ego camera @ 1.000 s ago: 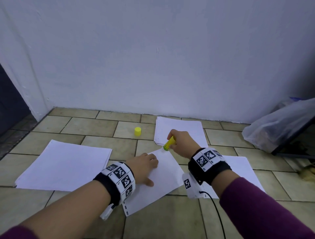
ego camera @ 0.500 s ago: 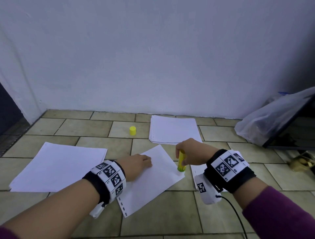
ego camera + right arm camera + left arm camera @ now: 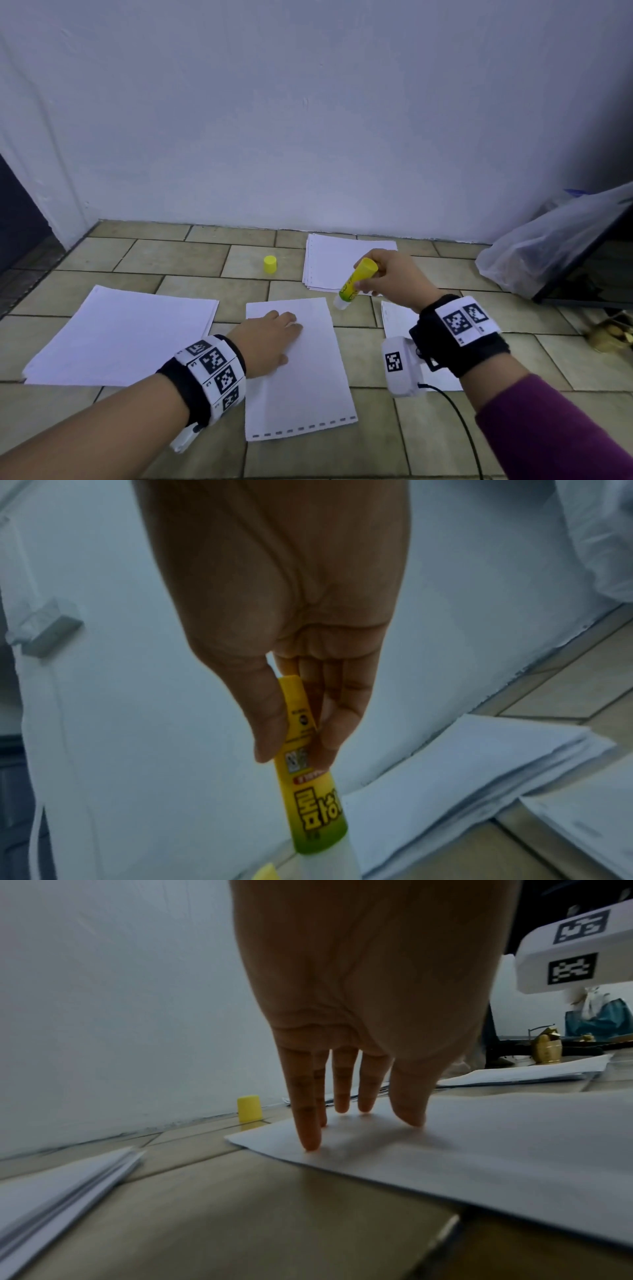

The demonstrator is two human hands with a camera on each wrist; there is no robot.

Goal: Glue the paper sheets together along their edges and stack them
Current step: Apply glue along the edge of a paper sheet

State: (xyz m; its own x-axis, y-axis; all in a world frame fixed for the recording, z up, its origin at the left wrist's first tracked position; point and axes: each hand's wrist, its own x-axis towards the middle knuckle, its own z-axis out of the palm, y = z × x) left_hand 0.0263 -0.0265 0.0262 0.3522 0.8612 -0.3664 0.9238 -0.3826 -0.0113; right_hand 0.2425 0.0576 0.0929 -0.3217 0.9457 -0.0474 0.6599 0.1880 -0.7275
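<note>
Now the sheet (image 3: 301,370) at frame centre lies squarer than half a second ago, and the glue stick (image 3: 356,282) has lifted off its right edge to hang tilted over its upper right corner. Right hand (image 3: 394,274) pinches the stick between thumb and fingertips. Left hand (image 3: 270,337) presses spread, straight fingers (image 3: 308,1123) onto the sheet's upper left. Paper stacks lie left (image 3: 120,339), behind (image 3: 342,263) and right; the yellow cap (image 3: 270,264) stands upper centre, a plastic bag (image 3: 548,253) far right.
</note>
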